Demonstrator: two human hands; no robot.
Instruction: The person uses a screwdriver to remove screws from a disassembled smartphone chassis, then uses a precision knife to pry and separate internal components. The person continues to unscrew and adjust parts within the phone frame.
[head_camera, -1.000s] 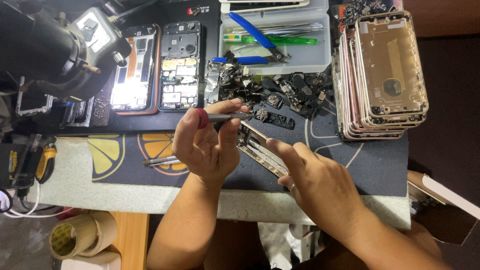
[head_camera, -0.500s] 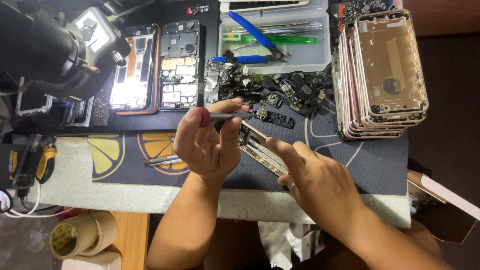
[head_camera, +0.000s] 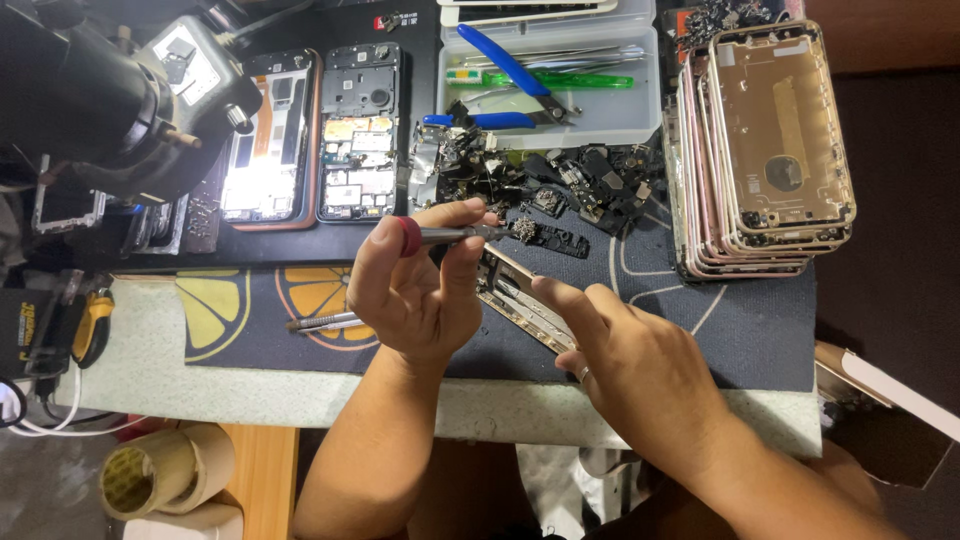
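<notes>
Red-capped screwdriver stays pinched in your left hand, unmoved above the phone frame your right hand grips

Open mat at lower right of centre offers passage. A stack of phone housings blocks upper right; a loose parts heap and tool tray crowd upper centre; a microscope obstructs upper left.

The left hand hides the screwdriver shaft; the right hand covers the phone frame's four-o'clock end.
</notes>
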